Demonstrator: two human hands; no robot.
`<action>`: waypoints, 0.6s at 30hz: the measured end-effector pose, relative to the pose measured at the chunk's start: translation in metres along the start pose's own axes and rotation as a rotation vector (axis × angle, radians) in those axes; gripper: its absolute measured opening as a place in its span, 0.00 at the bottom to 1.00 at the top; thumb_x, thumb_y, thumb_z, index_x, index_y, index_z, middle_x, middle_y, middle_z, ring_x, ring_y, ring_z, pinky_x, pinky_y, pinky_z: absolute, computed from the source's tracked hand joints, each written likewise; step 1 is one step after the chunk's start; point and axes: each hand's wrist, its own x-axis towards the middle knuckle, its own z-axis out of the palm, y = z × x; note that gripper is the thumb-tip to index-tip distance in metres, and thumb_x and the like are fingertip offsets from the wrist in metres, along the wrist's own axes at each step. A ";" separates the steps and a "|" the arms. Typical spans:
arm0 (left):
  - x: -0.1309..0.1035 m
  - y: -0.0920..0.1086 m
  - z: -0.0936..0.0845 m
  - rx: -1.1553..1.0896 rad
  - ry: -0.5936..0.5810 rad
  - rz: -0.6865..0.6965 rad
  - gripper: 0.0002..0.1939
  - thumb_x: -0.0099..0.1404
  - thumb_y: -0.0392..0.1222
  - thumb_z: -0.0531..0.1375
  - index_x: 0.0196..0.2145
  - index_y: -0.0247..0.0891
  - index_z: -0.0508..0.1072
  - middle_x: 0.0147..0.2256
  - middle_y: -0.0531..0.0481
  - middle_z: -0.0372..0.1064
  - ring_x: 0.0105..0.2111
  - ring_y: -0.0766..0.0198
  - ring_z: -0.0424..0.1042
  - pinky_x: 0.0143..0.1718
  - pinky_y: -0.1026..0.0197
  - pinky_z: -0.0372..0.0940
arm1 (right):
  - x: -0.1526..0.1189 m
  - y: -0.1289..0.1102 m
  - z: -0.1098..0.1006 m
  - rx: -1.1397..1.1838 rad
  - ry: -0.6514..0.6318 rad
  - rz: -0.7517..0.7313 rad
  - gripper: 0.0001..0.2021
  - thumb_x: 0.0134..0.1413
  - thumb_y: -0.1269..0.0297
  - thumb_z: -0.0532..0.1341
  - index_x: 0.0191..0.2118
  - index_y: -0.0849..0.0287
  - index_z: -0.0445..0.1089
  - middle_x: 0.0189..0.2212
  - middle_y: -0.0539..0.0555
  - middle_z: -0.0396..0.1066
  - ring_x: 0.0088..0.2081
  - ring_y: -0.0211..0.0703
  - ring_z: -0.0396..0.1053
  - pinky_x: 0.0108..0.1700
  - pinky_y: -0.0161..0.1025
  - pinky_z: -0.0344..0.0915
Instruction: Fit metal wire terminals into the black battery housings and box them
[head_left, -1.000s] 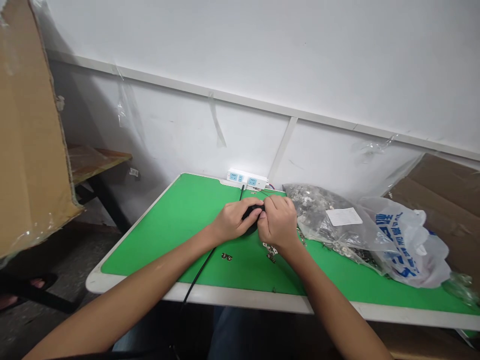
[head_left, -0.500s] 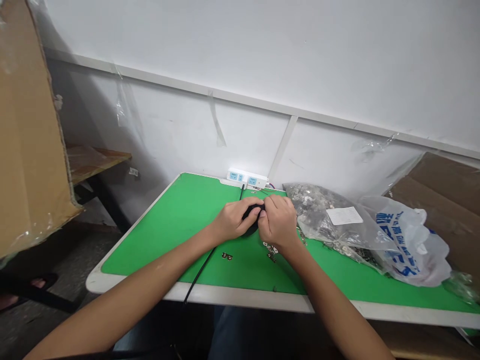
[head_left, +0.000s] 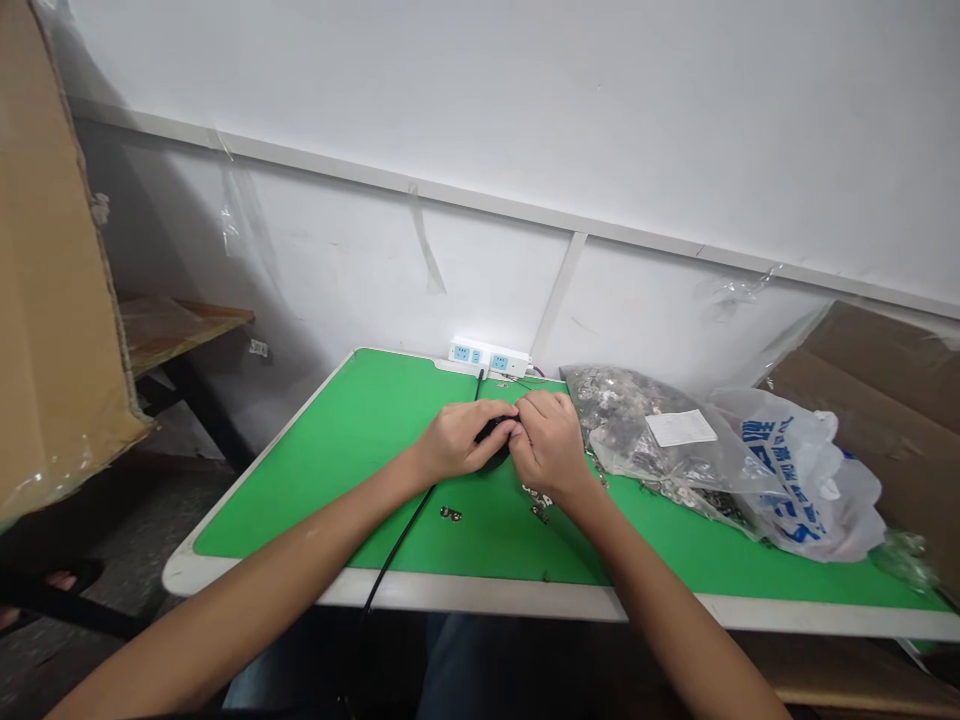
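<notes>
My left hand (head_left: 457, 440) and my right hand (head_left: 549, 440) meet above the green table mat (head_left: 330, 440). My left fingers and thumb are wrapped round a black object (head_left: 492, 450), mostly covered by both hands. The right hand's fingers are curled against its right end; what they pinch is hidden. Small metal pieces (head_left: 538, 497) lie just below my right hand, and another small metal piece (head_left: 451, 514) rests on the mat below my left hand. A black cable (head_left: 397, 545) passes under my left forearm.
A white power strip (head_left: 489, 357) stands at the table's back edge by the wall. To the right lie a clear bag of metal parts (head_left: 622, 410) and a white plastic bag (head_left: 817, 480). Cardboard (head_left: 60, 260) rises at the left; more cardboard (head_left: 885, 400) leans at the right.
The whole view has shifted slightly, so the table and bags appear a little further left. Both hands keep their closed posture around the black object, with the right fingers slightly shifted.
</notes>
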 end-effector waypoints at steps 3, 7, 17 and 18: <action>0.001 -0.007 -0.006 -0.006 -0.095 -0.074 0.13 0.78 0.45 0.54 0.54 0.39 0.73 0.44 0.45 0.82 0.39 0.61 0.83 0.44 0.61 0.76 | 0.002 0.002 0.002 0.027 -0.033 0.022 0.10 0.66 0.65 0.49 0.32 0.54 0.62 0.30 0.54 0.67 0.34 0.49 0.62 0.41 0.47 0.54; 0.005 -0.015 -0.015 -0.055 -0.221 -0.128 0.24 0.81 0.53 0.47 0.63 0.38 0.68 0.48 0.42 0.80 0.40 0.59 0.83 0.43 0.59 0.75 | 0.003 0.008 0.002 0.141 -0.073 -0.027 0.14 0.71 0.59 0.47 0.33 0.54 0.62 0.29 0.54 0.67 0.33 0.48 0.62 0.38 0.45 0.56; 0.007 -0.017 -0.014 0.022 0.052 -0.149 0.27 0.80 0.59 0.44 0.59 0.37 0.67 0.40 0.44 0.78 0.39 0.59 0.79 0.42 0.57 0.72 | 0.009 0.020 -0.001 0.235 0.068 0.146 0.23 0.76 0.49 0.46 0.30 0.53 0.62 0.25 0.50 0.64 0.29 0.43 0.62 0.34 0.42 0.56; 0.009 -0.015 -0.014 0.045 0.116 -0.160 0.24 0.81 0.57 0.46 0.57 0.36 0.69 0.40 0.44 0.78 0.39 0.59 0.78 0.42 0.57 0.72 | 0.009 0.023 -0.003 0.224 0.178 0.229 0.24 0.76 0.47 0.46 0.30 0.53 0.62 0.26 0.51 0.65 0.29 0.43 0.62 0.34 0.42 0.57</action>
